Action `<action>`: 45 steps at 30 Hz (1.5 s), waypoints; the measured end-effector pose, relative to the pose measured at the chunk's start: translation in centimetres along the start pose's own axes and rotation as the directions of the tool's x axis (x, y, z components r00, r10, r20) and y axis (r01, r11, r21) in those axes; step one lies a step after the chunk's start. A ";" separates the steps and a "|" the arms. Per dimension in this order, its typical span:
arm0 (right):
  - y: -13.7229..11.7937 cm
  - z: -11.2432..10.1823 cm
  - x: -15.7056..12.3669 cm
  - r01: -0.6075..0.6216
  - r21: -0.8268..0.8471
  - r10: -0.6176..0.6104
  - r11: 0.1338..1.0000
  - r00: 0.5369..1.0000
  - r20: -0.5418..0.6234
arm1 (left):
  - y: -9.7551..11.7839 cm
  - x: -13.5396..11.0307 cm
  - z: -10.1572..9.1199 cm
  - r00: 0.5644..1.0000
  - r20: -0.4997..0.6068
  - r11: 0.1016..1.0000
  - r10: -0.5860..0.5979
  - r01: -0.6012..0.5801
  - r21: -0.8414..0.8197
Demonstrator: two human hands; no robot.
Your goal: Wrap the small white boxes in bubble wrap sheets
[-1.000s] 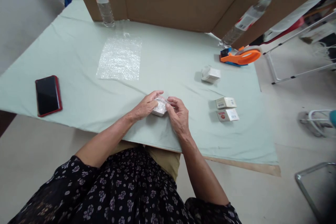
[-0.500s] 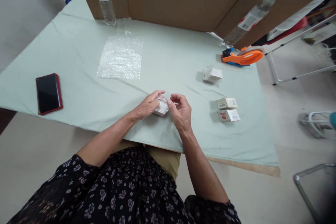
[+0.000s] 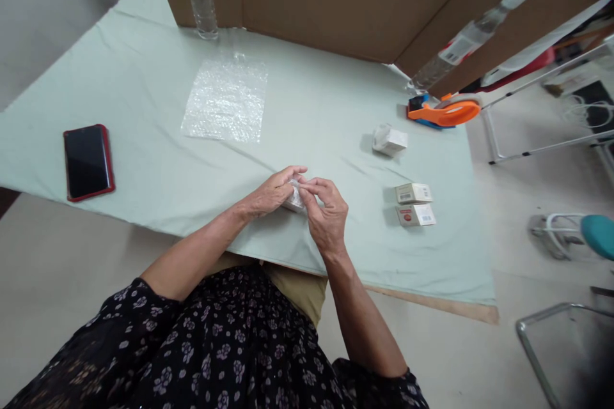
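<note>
A small box in bubble wrap [image 3: 294,202] rests on the cloth near the table's front edge, largely covered by my hands. My left hand [image 3: 275,193] grips it from the left, its fingers reaching over the far side and the thumb on top. From the right, my right hand [image 3: 326,208] has thumb and fingertips pinched together at the top of the wrap. Any small piece between those fingertips is too hidden to make out. Beyond my hands lies a flat sheet of bubble wrap [image 3: 229,101].
On the right sit a white wrapped box [image 3: 390,140] and two small cartons, one cream [image 3: 414,193], one red-marked [image 3: 415,215]. Behind them is an orange tape dispenser [image 3: 446,112]. A phone [image 3: 89,163] lies left. Bottles [image 3: 204,6] stand by a cardboard screen [image 3: 326,0].
My right hand has come left onto the wrapped box, and its fingers have closed into a pinch. The left hand keeps its hold. The whole view has shifted slightly.
</note>
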State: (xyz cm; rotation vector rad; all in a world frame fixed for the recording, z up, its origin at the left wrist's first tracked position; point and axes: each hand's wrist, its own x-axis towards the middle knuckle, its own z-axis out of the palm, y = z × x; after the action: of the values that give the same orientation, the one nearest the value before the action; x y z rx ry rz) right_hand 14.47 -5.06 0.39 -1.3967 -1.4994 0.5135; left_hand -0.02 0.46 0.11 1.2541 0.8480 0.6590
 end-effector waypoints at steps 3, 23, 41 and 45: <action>0.3 0.3 -1.1 0.035 -0.028 -0.036 0.999 0.999 -0.029 | -0.3 -0.1 -0.2 1.000 0.023 0.996 -0.008 0.010 -0.089; 1.4 -0.9 -0.9 0.124 -0.076 -0.111 0.989 0.981 0.160 | -1.3 -1.6 -2.8 0.968 0.197 0.952 0.158 -0.202 0.230; 1.7 -2.0 1.0 0.259 -0.174 -0.183 0.950 0.915 0.361 | -0.9 -0.9 -3.3 0.965 0.227 0.944 0.130 -0.190 0.271; 1.7 -2.2 0.9 0.263 -0.116 -0.221 0.958 0.930 0.293 | -0.8 -0.8 -3.4 0.966 0.230 0.947 0.122 -0.183 0.264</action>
State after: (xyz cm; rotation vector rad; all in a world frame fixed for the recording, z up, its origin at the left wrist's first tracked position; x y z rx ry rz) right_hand 17.34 -4.45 0.26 -1.2670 -1.9461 0.4588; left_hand -3.36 1.43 -0.81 1.6327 0.6883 0.5268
